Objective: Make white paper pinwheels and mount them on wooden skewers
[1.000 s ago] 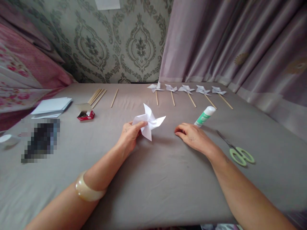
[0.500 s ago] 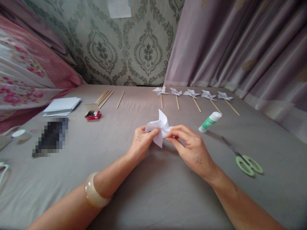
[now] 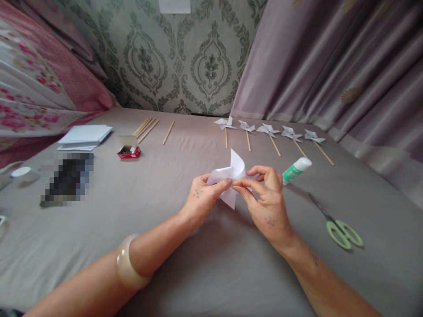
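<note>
A white paper pinwheel (image 3: pixel 237 166) is held up over the cloth-covered surface, its curved blades pointing several ways. My left hand (image 3: pixel 202 196) grips it from the left, thumb pressed on the paper near the centre. From the right, my right hand (image 3: pixel 269 204) reaches the pinwheel's middle with thumb and index finger pinched together. Whatever sits in that pinch is too small to make out. Just behind my right hand stands a white and green glue stick (image 3: pixel 297 171), leaning and partly covered by the fingers.
Scissors (image 3: pixel 343 233) with green handles lie at the right. Several pinwheels on sticks (image 3: pixel 269 130) are lined up at the back right. Toward the left are a small open red box (image 3: pixel 128 152), wooden sticks (image 3: pixel 145 128), a paper stack (image 3: pixel 84 135) and a blurred dark object (image 3: pixel 69 180).
My right thumb and index finger have moved from the pinwheel's right blade to its centre, the other fingers lifting. The view has shifted slightly.
</note>
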The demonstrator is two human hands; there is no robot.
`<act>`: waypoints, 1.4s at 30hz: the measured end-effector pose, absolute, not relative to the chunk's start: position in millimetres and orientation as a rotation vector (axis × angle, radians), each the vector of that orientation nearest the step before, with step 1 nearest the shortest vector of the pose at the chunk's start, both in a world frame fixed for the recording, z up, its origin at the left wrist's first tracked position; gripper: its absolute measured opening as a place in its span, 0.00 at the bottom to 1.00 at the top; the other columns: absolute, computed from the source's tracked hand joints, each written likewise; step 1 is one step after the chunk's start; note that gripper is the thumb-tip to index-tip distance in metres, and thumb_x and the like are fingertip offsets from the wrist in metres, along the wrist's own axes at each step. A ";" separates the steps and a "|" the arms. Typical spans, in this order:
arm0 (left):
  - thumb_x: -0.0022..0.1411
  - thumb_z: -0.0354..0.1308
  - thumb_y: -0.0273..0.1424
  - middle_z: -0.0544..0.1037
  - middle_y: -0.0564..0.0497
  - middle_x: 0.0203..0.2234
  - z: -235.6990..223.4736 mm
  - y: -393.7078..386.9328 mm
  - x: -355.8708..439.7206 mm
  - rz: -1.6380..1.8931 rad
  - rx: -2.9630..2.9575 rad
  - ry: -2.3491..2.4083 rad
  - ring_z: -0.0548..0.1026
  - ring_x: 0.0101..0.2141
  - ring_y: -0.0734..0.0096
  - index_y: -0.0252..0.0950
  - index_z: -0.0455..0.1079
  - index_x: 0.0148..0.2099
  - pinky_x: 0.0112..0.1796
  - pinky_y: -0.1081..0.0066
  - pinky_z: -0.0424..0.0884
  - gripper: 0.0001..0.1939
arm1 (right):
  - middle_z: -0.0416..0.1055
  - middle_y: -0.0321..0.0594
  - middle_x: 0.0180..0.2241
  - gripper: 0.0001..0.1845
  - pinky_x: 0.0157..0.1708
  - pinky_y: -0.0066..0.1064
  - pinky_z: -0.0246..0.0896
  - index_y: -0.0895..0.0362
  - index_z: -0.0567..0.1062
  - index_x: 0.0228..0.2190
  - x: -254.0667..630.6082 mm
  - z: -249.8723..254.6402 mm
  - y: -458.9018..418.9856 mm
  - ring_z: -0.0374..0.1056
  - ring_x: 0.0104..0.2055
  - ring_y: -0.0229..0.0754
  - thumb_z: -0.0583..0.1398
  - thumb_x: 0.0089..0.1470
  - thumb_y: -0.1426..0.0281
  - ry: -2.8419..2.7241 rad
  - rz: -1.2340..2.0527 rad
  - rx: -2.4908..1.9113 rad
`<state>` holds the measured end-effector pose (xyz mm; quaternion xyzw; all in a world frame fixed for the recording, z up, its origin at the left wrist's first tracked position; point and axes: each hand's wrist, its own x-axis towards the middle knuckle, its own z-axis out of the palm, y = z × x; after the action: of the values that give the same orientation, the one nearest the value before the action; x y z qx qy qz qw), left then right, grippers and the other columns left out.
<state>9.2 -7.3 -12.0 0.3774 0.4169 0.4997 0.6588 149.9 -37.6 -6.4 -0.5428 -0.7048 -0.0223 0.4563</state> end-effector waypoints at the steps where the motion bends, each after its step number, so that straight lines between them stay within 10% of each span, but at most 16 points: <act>1: 0.40 0.70 0.35 0.76 0.52 0.22 -11.5 -7.6 9.4 1.130 0.850 0.941 0.70 0.23 0.74 0.32 0.76 0.29 0.28 0.73 0.65 0.14 | 0.64 0.41 0.40 0.05 0.46 0.43 0.58 0.49 0.80 0.30 150.3 -6.5 -37.3 0.60 0.40 0.45 0.62 0.54 0.67 -1.738 -0.051 -1.340; 42: 0.46 0.68 0.37 0.76 0.53 0.23 -9.2 -9.3 7.5 1.151 1.041 0.916 0.70 0.24 0.75 0.33 0.77 0.30 0.28 0.75 0.64 0.12 | 0.66 0.42 0.40 0.07 0.48 0.41 0.62 0.51 0.79 0.29 153.0 -2.8 -35.4 0.65 0.46 0.46 0.61 0.55 0.64 -1.625 0.243 -1.327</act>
<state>7.5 -9.3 -9.2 0.4530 0.3984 0.5009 0.6206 153.0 -35.4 -2.8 -0.5468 -0.6697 0.1003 0.4924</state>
